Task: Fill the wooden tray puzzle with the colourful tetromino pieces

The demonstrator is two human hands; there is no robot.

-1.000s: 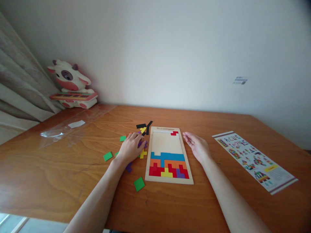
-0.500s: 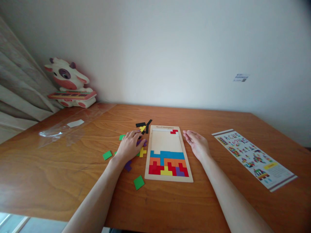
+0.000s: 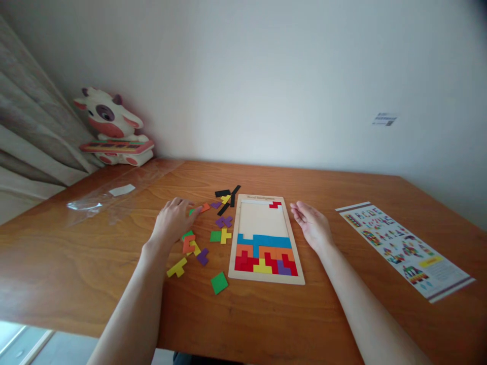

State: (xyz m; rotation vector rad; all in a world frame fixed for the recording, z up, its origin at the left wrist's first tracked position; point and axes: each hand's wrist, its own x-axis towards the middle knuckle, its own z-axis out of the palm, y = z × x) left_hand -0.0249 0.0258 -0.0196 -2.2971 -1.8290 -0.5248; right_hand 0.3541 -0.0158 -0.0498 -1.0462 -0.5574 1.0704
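Observation:
My left hand [image 3: 173, 220] hovers over or rests on the left side of the loose pieces, palm down. Its thumb is stretched out towards an orange piece [image 3: 205, 207], and a green piece [image 3: 192, 212] shows partly at its fingers. No held piece is visible. My right hand [image 3: 312, 223] lies on its side by the puzzle board's right edge, fingers loosely curled, nothing seen in it. The wooden puzzle board [image 3: 236, 274] has red, yellow, purple, orange and blue [image 3: 272, 241] pieces in its lower half. One red piece [image 3: 275, 205] sits in its top right corner.
Several loose pieces lie left of the board, including a green square [image 3: 219, 283], a yellow piece [image 3: 177, 267], a purple piece [image 3: 203, 256] and black bars [image 3: 222, 193]. A printed sheet [image 3: 407, 248] lies right, clear plastic [image 3: 95, 203] left, a cow toy keyboard [image 3: 117, 147] behind.
My left hand has moved left, away from the pieces beside the board, uncovering orange, yellow, purple and green ones. It now covers the area of the leftmost green piece. My right hand stays put.

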